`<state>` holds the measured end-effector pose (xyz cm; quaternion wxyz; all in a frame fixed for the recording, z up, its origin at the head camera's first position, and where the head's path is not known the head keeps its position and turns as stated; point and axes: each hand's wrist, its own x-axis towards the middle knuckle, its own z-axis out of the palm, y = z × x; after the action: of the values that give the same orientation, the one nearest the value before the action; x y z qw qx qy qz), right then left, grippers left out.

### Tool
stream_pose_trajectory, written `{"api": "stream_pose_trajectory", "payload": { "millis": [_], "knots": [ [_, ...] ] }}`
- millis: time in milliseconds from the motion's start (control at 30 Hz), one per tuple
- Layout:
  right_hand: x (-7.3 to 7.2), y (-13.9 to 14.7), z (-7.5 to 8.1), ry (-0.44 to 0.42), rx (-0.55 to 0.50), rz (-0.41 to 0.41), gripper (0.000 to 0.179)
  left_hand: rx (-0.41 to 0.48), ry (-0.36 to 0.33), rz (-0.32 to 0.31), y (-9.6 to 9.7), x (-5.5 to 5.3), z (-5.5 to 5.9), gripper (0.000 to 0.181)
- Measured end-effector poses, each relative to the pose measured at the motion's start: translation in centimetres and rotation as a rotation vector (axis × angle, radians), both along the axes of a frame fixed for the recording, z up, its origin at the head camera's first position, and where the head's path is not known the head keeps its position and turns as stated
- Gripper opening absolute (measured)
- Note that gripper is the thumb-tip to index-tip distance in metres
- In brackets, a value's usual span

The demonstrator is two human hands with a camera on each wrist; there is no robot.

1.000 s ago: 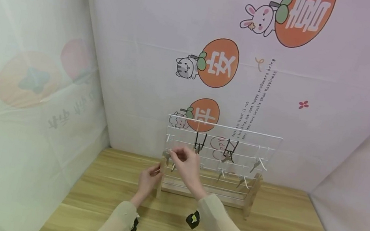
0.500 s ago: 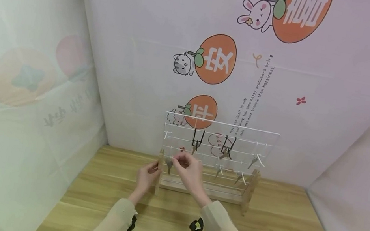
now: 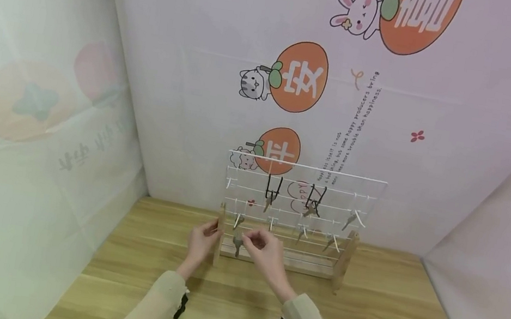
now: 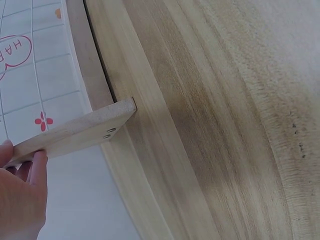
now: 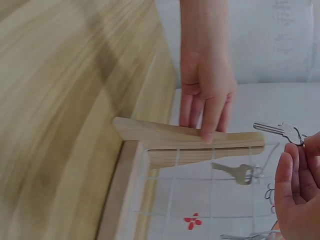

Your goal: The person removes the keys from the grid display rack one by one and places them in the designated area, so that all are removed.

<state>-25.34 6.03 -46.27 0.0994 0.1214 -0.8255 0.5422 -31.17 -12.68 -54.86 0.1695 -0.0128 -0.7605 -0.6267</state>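
Note:
In the head view my right hand (image 3: 266,252) pinches a key (image 3: 237,240) by the small ring at its head, just in front of the rack's lower left part. The right wrist view shows that key (image 5: 287,131) sticking out from the fingertips, its blade pointing away from the hand. My left hand (image 3: 202,241) grips the rack's left wooden upright (image 5: 200,137), thumb on one side and fingers on the other. The white wire rack (image 3: 310,167) stands upright on the table. Behind the held key, another key (image 3: 238,222) hangs from a white hook.
Further keys hang on the grid: one (image 3: 269,201) and another (image 3: 311,207) from black hooks, several from white hooks, such as the key (image 3: 351,220) at right. The right wooden upright (image 3: 345,261) stands on the wood-grain table (image 3: 234,300). Printed white cloth (image 3: 192,117) encloses the back and sides.
My right hand has moved down and slightly right, bringing the key from beside the top of the left upright to lower in front of the grid. My left hand keeps its hold on the upright.

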Motion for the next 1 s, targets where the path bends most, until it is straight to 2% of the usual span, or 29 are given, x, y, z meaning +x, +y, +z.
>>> {"api": "stream_pose_trajectory", "payload": {
  "millis": [300,667,900,933,1000],
  "knots": [
    [0.5,0.8,-3.8,-0.071,-0.007,-0.007,0.004,-0.004,0.021,0.001,0.0,0.0,-0.4,0.036],
    [0.5,1.4,-8.5,-0.174,0.025,-0.032,0.008,0.003,0.004,-0.001,-0.1,-0.3,-0.4,0.037],
    [0.3,1.5,-11.0,-0.274,-0.040,0.021,0.013,-0.001,0.118,-0.021,-0.2,0.0,-0.5,0.036],
    [0.3,1.4,-11.2,-0.277,-0.035,0.024,0.013,-0.003,0.123,-0.022,-0.2,0.0,-0.5,0.036],
    [0.2,1.3,-11.5,-0.283,-0.024,0.026,0.013,0.005,0.091,-0.020,-0.2,0.0,-0.5,0.038]
  ]
}}
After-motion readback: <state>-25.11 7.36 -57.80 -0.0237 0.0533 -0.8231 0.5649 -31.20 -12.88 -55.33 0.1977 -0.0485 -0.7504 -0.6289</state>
